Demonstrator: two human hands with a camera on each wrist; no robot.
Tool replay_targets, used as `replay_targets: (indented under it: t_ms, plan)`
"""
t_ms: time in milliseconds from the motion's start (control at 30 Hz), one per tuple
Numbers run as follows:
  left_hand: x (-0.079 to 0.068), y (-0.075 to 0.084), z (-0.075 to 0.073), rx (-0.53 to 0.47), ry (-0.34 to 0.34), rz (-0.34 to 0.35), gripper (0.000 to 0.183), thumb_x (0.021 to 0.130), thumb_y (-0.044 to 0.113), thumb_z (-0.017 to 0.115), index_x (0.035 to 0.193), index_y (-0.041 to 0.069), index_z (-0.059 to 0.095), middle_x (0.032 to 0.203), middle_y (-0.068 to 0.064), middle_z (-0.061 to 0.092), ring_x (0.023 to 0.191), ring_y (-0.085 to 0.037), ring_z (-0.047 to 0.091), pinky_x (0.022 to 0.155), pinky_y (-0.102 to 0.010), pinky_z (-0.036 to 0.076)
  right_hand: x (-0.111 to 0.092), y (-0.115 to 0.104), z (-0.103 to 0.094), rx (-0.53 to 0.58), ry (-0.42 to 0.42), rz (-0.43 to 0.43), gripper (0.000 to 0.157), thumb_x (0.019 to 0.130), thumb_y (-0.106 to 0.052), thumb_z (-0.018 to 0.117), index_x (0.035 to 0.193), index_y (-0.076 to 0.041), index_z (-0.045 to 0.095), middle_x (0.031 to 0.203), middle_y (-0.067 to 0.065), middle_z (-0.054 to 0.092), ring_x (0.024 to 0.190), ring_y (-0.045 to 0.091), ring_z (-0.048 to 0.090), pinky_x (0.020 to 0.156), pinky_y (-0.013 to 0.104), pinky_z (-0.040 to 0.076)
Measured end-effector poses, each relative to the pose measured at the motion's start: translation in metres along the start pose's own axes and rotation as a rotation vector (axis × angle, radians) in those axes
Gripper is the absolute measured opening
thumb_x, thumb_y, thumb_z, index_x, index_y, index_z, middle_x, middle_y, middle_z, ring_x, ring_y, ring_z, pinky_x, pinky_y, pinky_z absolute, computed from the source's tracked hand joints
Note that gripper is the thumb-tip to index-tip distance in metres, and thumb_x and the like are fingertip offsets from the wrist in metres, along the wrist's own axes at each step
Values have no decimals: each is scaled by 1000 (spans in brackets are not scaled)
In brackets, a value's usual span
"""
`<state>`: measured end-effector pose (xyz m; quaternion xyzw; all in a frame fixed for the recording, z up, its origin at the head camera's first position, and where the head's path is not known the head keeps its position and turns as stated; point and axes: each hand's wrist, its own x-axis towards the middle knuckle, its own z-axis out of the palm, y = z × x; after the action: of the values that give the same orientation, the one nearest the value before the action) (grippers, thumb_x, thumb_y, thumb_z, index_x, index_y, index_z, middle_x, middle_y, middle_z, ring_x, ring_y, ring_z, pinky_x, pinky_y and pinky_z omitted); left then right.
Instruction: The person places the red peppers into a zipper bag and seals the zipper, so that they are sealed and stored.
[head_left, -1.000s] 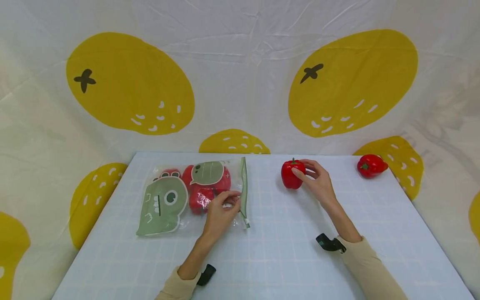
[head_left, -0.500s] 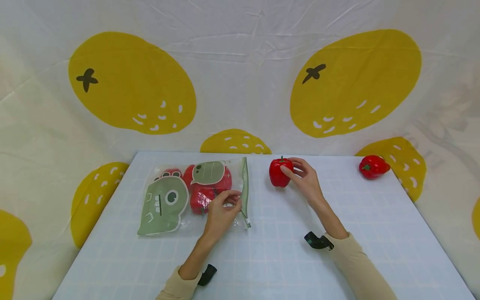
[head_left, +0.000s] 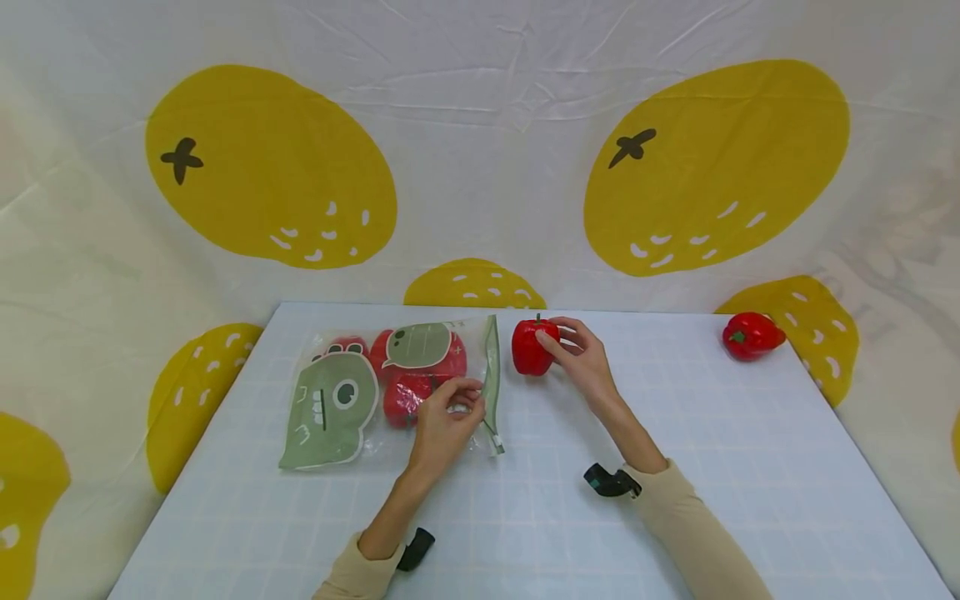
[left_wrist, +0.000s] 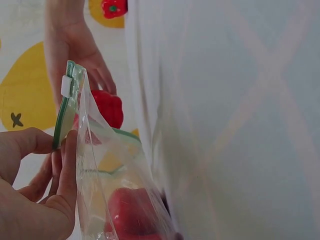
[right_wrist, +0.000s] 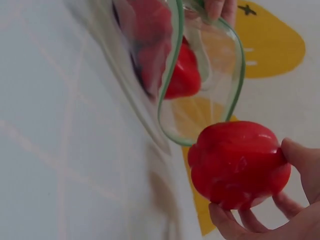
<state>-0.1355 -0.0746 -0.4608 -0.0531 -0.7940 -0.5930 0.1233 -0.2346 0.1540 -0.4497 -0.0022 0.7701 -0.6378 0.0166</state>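
Note:
A clear zip bag (head_left: 330, 417) with green dinosaur print lies on the table, several red bell peppers (head_left: 405, 398) inside it. My left hand (head_left: 444, 425) pinches the green zip edge of its mouth, and in the right wrist view that mouth (right_wrist: 242, 75) gapes open. Between thumb and fingers, my right hand (head_left: 588, 362) holds a red bell pepper (head_left: 532, 348) just to the right of the mouth. The right wrist view shows this pepper (right_wrist: 240, 165) held sideways, its lower end facing the bag. A white slider (left_wrist: 66, 86) sits on the zip near my left fingers.
Another red bell pepper (head_left: 752, 337) lies on its side near the table's far right corner. A pale checked cloth covers the table (head_left: 525, 517). Behind it hangs a white curtain (head_left: 487, 167) printed with large yellow fruit.
My right hand has carried the bell pepper leftward, close to the bag's mouth. The left hand keeps its pinch on the bag edge and has hardly moved.

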Motion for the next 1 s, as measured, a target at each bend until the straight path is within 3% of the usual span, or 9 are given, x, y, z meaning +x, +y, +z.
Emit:
replay_targets:
  t_ms: [400, 1000]
  plan:
    - [1, 0, 0, -3, 19, 31, 20, 89, 0, 75, 108, 5, 72, 98, -7, 71, 85, -20, 69, 73, -23, 61, 4, 4, 28, 73, -53, 57, 57, 94, -42, 74, 142, -18, 53, 143, 10, 55, 130, 30, 54, 97, 41, 56]
    - [1, 1, 1, 5, 16, 53, 24, 90, 0, 76, 112, 7, 71, 100, -5, 70, 86, -20, 69, 75, -25, 61, 4, 15, 58, 48, -108, 92, 54, 95, -47, 71, 137, -17, 56, 139, 13, 58, 126, 31, 55, 97, 42, 57]
